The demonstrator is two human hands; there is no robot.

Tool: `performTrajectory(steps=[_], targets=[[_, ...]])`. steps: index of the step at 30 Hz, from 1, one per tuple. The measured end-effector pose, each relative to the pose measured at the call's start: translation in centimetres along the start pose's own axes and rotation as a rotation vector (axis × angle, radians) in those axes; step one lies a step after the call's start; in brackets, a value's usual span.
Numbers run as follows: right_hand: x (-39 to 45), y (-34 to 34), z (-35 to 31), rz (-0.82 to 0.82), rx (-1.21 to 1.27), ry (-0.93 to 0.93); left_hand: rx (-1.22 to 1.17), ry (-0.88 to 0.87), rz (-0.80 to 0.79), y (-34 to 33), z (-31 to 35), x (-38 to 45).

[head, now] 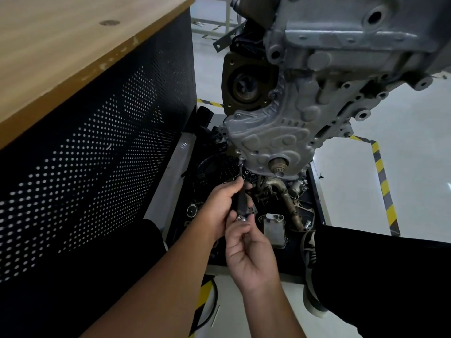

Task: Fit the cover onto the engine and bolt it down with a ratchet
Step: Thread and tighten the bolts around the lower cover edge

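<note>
The grey cast cover (273,137) sits against the front of the engine (341,45), with the crank snout (279,165) poking out low down. A black-handled driver tool (240,198) points up at a bolt (241,158) at the cover's lower left corner, its thin shaft on the bolt head. My left hand (220,206) grips the black handle. My right hand (249,250) pinches the shiny metal end at the tool's bottom between thumb and fingers.
A workbench with a wooden top (61,45) and a black perforated panel (85,154) stands close on the left. Below the engine a black tray (314,198) holds loose parts, a pipe (288,201) and a cooler block (274,230). My shoe (310,264) is at right. Yellow-black tape (383,181) marks the floor.
</note>
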State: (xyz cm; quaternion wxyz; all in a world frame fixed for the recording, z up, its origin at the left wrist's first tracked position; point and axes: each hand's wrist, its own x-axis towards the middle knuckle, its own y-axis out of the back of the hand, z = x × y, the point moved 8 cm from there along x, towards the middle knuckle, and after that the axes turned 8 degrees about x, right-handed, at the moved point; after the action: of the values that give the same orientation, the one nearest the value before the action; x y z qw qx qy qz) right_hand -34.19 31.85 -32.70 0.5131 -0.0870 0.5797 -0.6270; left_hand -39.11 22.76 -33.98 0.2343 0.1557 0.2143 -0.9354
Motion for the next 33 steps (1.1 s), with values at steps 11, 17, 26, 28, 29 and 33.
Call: performTrajectory(steps=[11, 17, 26, 28, 29, 33], targets=[[0.4, 0.6, -0.8, 0.075, -0.236, 0.117, 0.075, -0.001, 0.028, 0.6, 0.2, 0.2], [-0.3, 0.9, -3.2, 0.19, -0.934, 0.543, 0.23, -0.073, 0.135, 1.4, 0.6, 0.2], [0.1, 1.8, -2.8, 0.218, -0.771, 0.381, 0.141, -0.036, 0.184, 1.2, 0.4, -0.1], [0.2, 2.0, -2.4, 0.213, -0.654, 0.268, 0.152, -0.036, 0.196, 1.2, 0.6, -0.2], [0.1, 1.9, -2.3, 0.185, -0.646, 0.254, 0.156, -0.038, 0.202, 1.2, 0.7, -0.2], [-0.2, 1.6, -2.8, 0.093, -0.884, 0.481, 0.165, -0.04, 0.216, 1.2, 0.8, -0.1]])
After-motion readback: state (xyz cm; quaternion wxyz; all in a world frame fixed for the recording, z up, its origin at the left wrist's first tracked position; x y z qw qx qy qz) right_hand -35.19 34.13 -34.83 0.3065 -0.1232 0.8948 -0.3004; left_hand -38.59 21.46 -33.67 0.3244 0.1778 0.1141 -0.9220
